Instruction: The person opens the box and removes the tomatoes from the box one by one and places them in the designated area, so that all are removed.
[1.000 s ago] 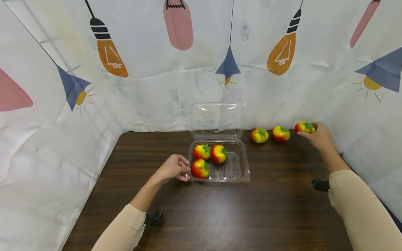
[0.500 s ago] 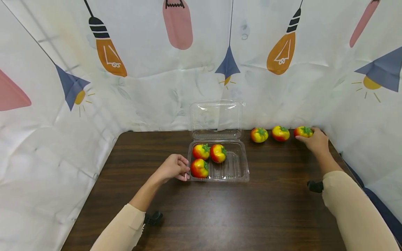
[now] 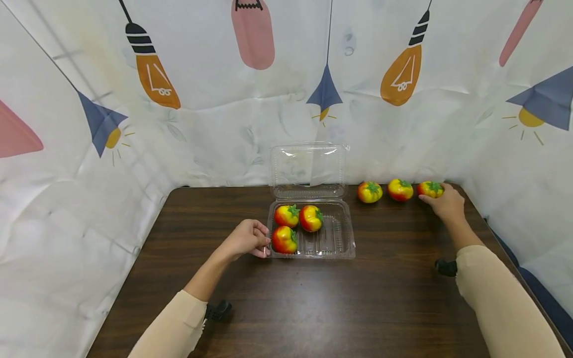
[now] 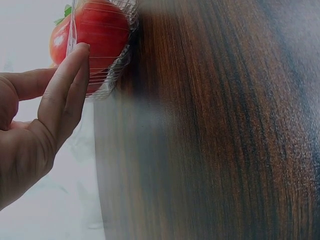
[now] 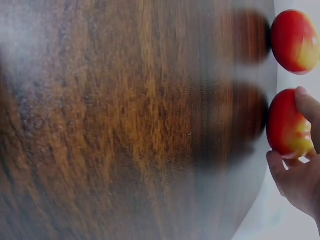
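Note:
At the table's back right, my right hand [image 3: 449, 203] grips a red-and-yellow tomato [image 3: 430, 189] with a green leafy top. The right wrist view shows fingers and thumb on either side of this tomato [image 5: 286, 125], which sits on the tabletop. My left hand [image 3: 247, 239] pinches the left rim of a clear plastic clamshell box [image 3: 333, 238], its lid [image 3: 309, 169] raised at the back. Three similar tomatoes [image 3: 284, 240] lie in the box's left and middle part. Through the box wall, the left wrist view shows a tomato [image 4: 102, 32] close to the fingers.
Two more tomatoes, one [image 3: 369, 192] near the box and another [image 3: 400, 190] beside the gripped one, stand in a row along the back edge. The dark wooden table [image 3: 304, 308] meets a printed white curtain [image 3: 215, 139] behind and at the sides.
My right hand has brought its tomato down and slightly left, onto the table at the end of the row. The left hand and the box have stayed in place.

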`<state>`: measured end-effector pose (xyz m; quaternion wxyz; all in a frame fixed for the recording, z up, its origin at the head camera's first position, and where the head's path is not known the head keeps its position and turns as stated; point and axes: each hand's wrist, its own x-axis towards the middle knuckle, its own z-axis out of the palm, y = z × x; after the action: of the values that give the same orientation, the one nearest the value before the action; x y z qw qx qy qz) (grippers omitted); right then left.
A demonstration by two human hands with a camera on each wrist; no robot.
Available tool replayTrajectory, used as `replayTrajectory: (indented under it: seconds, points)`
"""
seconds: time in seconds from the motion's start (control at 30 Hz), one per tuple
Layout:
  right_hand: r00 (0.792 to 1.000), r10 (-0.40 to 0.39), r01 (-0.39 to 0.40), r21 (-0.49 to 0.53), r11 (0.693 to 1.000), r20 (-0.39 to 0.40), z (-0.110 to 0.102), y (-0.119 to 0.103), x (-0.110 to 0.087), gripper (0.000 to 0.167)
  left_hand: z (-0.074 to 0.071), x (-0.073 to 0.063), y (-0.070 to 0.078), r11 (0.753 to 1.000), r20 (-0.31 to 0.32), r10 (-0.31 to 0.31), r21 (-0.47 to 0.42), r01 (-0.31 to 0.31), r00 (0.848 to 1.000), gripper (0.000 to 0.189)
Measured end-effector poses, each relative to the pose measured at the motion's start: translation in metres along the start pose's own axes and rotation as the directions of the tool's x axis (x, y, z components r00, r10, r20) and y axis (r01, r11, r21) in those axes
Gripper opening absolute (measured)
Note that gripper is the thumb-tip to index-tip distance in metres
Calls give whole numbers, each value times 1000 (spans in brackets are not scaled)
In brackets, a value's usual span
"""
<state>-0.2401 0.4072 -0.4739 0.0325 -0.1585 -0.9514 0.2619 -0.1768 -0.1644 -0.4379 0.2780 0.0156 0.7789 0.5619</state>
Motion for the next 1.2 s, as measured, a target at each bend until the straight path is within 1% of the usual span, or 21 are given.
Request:
replayTrajectory:
  seconds: [0.1, 0.2, 0.33, 0.53, 0.67, 0.9, 1.07, 1.2]
  points:
    - [999, -39, 39, -9, 999, 6, 0, 0, -1, 82, 0, 0, 0, 1000, 3, -1, -2, 1, 1000, 26]
    - [998, -55, 55, -8, 998, 13, 0, -1, -1, 77, 0, 0, 0, 1000, 0, 5, -9, -5, 1000, 25]
    - [999, -40, 40, 1, 999, 17, 0, -3, -2, 75, 0, 0, 0, 1000, -3, 11, -5, -12, 1000, 25]
    - [999, 31, -32, 32, 999, 17, 1, -1, -2, 78, 1, 0, -1, 1000, -9, 2, -5, -2, 1000, 25]
    - [998, 56, -57, 54, 997, 19, 0, -2, -3, 81, 2, 0, -1, 1000, -7, 2, -5, -2, 1000, 25]
    - [998, 52, -54, 54, 997, 35, -1, -1, -3, 84, 0, 0, -1, 1000, 1, 12, -1, -12, 1000, 26]
    - [998, 44, -46, 49, 998, 46, -2, -1, -4, 85, 0, 0, -1, 1000, -2, 5, 0, -5, 1000, 26]
    - [999, 33, -35, 47, 998, 40, -2, -1, -4, 86, 1, 1, -1, 1000, -2, 5, -1, -5, 1000, 25]
